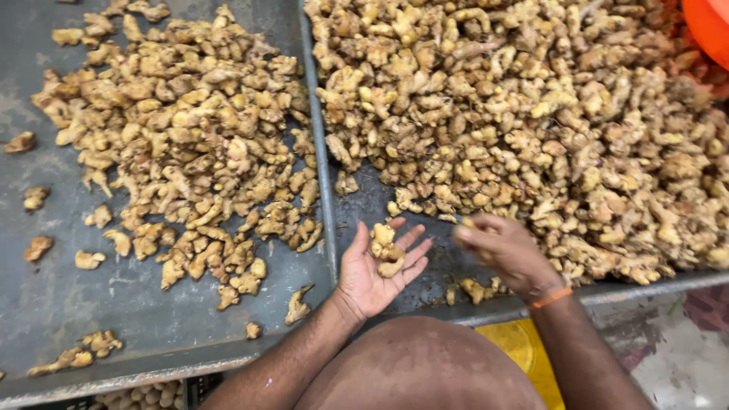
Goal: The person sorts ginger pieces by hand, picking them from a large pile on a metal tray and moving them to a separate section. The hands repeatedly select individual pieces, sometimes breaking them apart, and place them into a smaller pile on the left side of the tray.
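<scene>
Left hand [376, 269] palm-up, fingers spread, cradling ginger pieces [386, 249] just right of the tray divider [325, 182]. Right hand [505, 247] blurred, grip unclear. Best keep the palm level.

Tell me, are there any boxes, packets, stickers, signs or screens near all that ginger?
None in view: no packages, labels, signs or screens.
Only loose ginger heaps on grey metal trays.
Left hand holds a ginger piece on its open palm.
Right hand reaches at the heap's edge.
An orange container's edge shows top right, plain.
</scene>
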